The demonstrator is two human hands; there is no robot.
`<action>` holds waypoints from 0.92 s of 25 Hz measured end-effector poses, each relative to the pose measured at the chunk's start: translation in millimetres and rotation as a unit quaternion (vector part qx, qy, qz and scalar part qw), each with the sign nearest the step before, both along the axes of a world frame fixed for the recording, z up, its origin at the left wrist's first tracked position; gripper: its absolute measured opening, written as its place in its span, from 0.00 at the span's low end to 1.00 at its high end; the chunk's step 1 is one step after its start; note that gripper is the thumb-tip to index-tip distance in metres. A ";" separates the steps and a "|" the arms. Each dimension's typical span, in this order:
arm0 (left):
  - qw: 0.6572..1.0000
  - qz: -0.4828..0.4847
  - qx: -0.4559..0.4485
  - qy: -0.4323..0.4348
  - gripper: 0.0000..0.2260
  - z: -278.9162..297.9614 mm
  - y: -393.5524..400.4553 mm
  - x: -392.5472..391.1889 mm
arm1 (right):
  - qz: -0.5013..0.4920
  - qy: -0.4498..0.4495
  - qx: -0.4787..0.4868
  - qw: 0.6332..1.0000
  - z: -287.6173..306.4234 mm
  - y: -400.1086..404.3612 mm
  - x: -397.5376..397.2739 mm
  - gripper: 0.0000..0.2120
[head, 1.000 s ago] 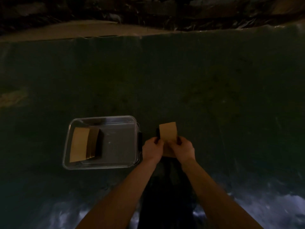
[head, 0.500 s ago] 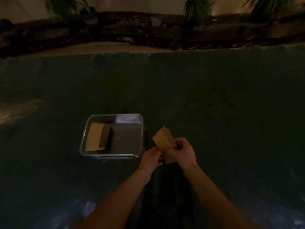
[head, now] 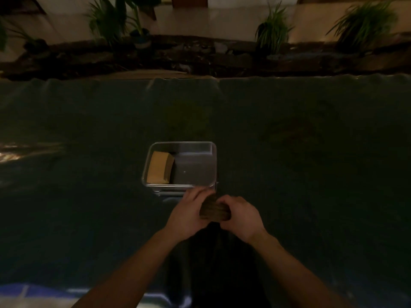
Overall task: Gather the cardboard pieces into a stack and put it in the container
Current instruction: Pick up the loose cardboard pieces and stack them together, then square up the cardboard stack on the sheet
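A clear plastic container (head: 212, 161) sits on a dark green cloth at the middle of the view. A brown cardboard stack (head: 159, 167) lies inside it against the left wall. Just in front of the container's near right corner I hold a second stack of cardboard pieces (head: 214, 211), turned so its layered edge faces me. My left hand (head: 189, 215) grips its left side and my right hand (head: 240, 217) grips its right side. Most of that stack is hidden by my fingers.
The dark green cloth (head: 300, 174) covers the whole table. Beyond its far edge runs a bed of dark rocks (head: 200, 56) with several green plants (head: 270, 30). A dark strip (head: 213, 263) runs down between my forearms.
The held stack has tipped from upright with its face showing to low with its edge toward me. My hands closed around it. The container now appears nearer the middle of the view.
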State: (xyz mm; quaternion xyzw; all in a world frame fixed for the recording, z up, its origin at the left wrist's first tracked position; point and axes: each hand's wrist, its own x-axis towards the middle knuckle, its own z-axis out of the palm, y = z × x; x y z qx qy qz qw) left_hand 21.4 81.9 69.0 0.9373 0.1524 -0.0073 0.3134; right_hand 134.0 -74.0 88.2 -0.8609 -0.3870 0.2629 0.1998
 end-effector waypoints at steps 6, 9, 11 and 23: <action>0.995 -0.019 0.051 0.083 0.24 -26.5 63.2 -112.3 | 0.057 -0.042 -0.031 0.997 -27.0 58.8 -116.6 0.28; 0.994 -0.031 0.049 0.089 0.24 -42.3 87.2 -154.3 | 0.062 -0.085 -0.057 0.993 -50.1 80.9 -163.1 0.27; 0.995 -0.038 0.055 0.079 0.24 -51.8 100.6 -168.3 | 0.061 -0.105 -0.059 0.991 -64.4 95.9 -180.4 0.25; 0.999 0.004 0.037 0.014 0.27 -93.5 105.9 -178.9 | 0.011 -0.157 -0.061 0.986 -92.9 121.9 -199.6 0.25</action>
